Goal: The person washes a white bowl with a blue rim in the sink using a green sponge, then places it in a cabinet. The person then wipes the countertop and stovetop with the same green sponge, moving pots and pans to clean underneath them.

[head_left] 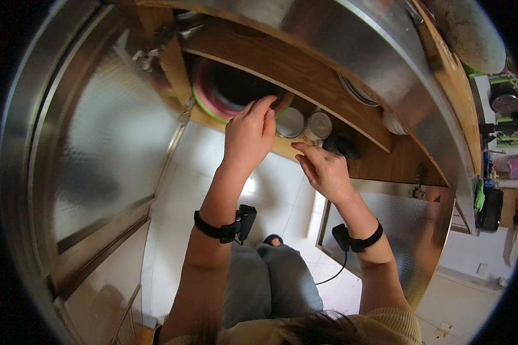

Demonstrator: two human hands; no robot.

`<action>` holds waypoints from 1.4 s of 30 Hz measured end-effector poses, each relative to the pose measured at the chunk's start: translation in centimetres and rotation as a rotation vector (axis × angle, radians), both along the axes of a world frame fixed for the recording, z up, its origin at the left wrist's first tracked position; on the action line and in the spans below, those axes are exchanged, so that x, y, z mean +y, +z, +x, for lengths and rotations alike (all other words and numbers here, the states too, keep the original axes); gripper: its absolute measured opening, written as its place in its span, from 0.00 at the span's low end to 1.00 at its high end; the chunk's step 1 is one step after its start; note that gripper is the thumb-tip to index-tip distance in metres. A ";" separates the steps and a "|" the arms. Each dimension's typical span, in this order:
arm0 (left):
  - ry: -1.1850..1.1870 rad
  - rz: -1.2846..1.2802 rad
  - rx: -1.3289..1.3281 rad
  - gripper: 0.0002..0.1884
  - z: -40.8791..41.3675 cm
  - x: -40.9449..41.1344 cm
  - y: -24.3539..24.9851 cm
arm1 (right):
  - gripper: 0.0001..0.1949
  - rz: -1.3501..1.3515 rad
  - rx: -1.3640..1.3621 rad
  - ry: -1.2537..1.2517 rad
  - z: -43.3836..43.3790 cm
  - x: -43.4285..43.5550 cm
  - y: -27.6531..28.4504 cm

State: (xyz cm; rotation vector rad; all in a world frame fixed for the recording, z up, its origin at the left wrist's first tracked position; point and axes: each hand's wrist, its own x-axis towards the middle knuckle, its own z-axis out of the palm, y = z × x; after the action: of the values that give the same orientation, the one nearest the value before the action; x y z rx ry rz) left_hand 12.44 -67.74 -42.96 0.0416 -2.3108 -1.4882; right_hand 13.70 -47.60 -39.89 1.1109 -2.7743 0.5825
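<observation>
Inside a low wooden cabinet, nested round basins (202,92) with pink and green rims surround a dark round interior. My left hand (250,133) is over their near right edge, its fingers bent; whether they touch or grip a rim cannot be told. To its right are a round pale lid or container top (290,123) and a jar with a whitish lid (319,126). Just below that jar is my right hand (326,170), thumb and index finger apart, nothing visible between them. A dark object (343,145), too dim to name, lies beyond its knuckles.
Above the basins runs a wooden shelf (285,73) with stacked plates (357,91) and bowls (395,123). Metal-framed doors with textured panels stand open at the left (116,142) and right (371,224). A metal counter edge (371,34) curves overhead. A cable hangs from the right wrist strap.
</observation>
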 end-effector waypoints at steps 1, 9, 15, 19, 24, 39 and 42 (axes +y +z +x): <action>0.009 -0.050 -0.050 0.12 1.2 -0.8 1.1 | 0.15 -0.013 -0.016 0.030 0.5 -0.3 0.9; 0.050 -0.470 -0.220 0.16 11.2 -7.0 12.7 | 0.14 0.001 -0.272 0.155 5.2 -2.7 12.1; 0.116 -0.723 -0.337 0.19 17.0 -11.3 23.2 | 0.12 0.059 -0.455 0.181 7.5 -3.2 21.3; 0.221 -0.783 -0.457 0.25 19.3 -13.1 26.2 | 0.12 0.056 -0.552 0.126 8.3 -4.1 25.6; 0.203 -1.020 -0.637 0.36 21.7 -14.3 26.8 | 0.11 0.074 -0.595 0.092 9.9 -5.4 29.7; -0.168 -0.521 -0.577 0.26 18.5 -6.2 28.7 | 0.17 0.014 -0.591 -0.697 14.1 10.5 27.6; -0.283 -0.493 -0.550 0.25 16.8 -1.1 30.7 | 0.19 -0.094 -0.582 -0.978 17.0 19.5 27.7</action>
State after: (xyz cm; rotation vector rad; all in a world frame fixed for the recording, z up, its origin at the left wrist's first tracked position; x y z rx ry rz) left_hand 29.26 -68.82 -12.30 -0.0151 -3.1899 -1.0660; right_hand 30.74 -28.14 -12.19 -0.5711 -3.1666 0.9417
